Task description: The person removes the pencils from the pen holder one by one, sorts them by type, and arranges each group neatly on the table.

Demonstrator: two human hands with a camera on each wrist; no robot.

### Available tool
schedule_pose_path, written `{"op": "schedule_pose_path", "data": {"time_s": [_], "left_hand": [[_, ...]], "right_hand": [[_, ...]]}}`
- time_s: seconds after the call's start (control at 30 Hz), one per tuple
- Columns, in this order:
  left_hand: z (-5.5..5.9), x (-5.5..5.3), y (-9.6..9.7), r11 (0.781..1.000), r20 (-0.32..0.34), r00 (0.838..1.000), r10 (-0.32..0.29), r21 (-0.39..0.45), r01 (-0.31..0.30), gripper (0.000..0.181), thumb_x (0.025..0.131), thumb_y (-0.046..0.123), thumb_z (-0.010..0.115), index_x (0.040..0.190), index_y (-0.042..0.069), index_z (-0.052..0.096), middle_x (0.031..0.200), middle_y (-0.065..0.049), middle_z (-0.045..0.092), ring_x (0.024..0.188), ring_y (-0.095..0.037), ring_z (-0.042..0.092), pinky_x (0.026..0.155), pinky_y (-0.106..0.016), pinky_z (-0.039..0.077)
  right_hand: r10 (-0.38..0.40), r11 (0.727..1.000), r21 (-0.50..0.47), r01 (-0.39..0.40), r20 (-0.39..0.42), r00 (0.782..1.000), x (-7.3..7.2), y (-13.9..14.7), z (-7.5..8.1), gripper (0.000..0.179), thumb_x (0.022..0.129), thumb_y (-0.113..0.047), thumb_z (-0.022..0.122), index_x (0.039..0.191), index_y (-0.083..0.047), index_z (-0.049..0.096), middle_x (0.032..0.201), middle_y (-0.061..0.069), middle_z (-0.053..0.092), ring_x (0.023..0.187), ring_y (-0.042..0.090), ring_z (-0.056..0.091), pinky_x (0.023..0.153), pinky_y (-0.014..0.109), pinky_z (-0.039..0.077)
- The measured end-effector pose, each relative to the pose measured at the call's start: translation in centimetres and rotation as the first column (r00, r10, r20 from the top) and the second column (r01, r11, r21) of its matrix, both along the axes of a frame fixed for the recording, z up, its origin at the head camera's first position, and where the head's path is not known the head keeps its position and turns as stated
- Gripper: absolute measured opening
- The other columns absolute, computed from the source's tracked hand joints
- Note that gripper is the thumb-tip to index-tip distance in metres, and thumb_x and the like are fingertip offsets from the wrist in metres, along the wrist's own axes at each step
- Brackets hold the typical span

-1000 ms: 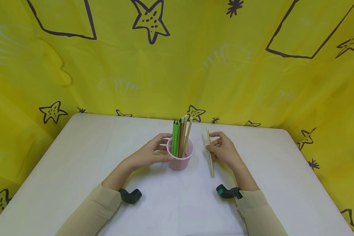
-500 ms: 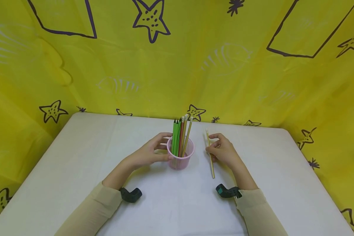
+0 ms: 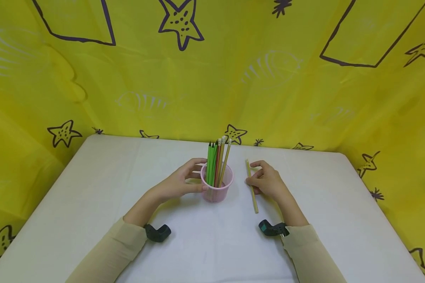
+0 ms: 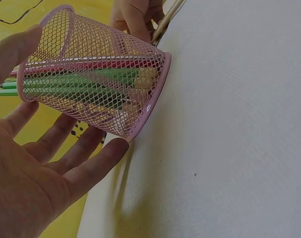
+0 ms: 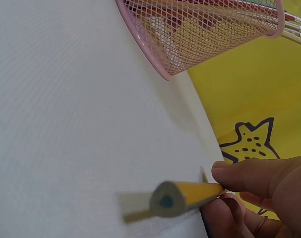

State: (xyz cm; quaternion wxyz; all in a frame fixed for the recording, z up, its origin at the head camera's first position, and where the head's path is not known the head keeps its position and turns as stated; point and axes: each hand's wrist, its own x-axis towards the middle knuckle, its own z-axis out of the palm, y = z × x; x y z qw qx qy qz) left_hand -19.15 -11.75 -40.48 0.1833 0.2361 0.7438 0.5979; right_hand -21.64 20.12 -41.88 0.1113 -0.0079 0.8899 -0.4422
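My left hand (image 3: 177,183) holds a pink mesh pencil cup (image 3: 215,195) upright on the table, its thumb near the rim and its fingers spread along the side. Several green pencils (image 3: 210,167), a red one and yellowish ones with white erasers (image 3: 228,153) stand in the cup. To the right, my right hand (image 3: 268,181) pinches a yellow pencil (image 3: 254,200) between thumb and fingers, apart from the cup. In the right wrist view the blunt near end of this pencil (image 5: 195,192) faces the camera, close over the table.
A white cloth-covered table (image 3: 212,243) lies under both hands. Behind it and at both sides hangs a yellow sheet (image 3: 212,90) with dark starfish drawings. Dark camera mounts (image 3: 158,233) sit at both wrists.
The far end of the yellow pencil has dipped and shifted slightly left, with the right hand tilting it. The left hand and cup stay nearly in place.
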Motion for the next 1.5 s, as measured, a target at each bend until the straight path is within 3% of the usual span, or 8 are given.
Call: {"op": "schedule_pose_path", "data": {"time_s": [0.7, 1.13, 1.5], "left_hand": [[0.1, -0.1, 0.1, 1.0, 0.008, 1.0, -0.002, -0.003, 0.002, 0.074, 0.087, 0.017, 0.078, 0.148, 0.023, 0.037, 0.145, -0.008, 0.05, 0.134, -0.032, 0.048, 0.11, -0.053, 0.041], [0.0, -0.1, 0.0, 1.0, 0.0, 1.0, -0.007, 0.005, 0.007, 0.074, 0.087, 0.016, 0.077, 0.148, 0.023, 0.037, 0.145, -0.007, 0.05, 0.135, -0.032, 0.047, 0.111, -0.053, 0.041], [0.1, 0.0, 0.0, 1.0, -0.002, 1.0, -0.008, 0.01, 0.008, 0.074, 0.087, 0.017, 0.078, 0.148, 0.024, 0.037, 0.145, -0.008, 0.049, 0.134, -0.031, 0.048, 0.11, -0.053, 0.042]], "right_hand": [[0.004, 0.999, 0.036, -0.004, 0.011, 1.0, -0.1, 0.0, 0.1, 0.055, 0.088, -0.016, 0.077, 0.135, -0.007, 0.049, 0.089, 0.011, 0.067, 0.058, 0.016, 0.062, 0.057, 0.029, 0.056], [0.014, 0.996, 0.088, -0.004, -0.11, 0.994, 0.0, -0.1, 1.1, 0.052, 0.09, -0.023, 0.074, 0.134, -0.007, 0.052, 0.092, 0.011, 0.066, 0.07, 0.02, 0.064, 0.066, 0.029, 0.052], [-0.013, 0.991, -0.134, -0.016, -0.212, 0.977, 0.9, -1.7, 2.9, 0.043, 0.093, -0.026, 0.071, 0.131, -0.01, 0.056, 0.1, 0.013, 0.061, 0.081, 0.028, 0.065, 0.07, 0.038, 0.062]]}}
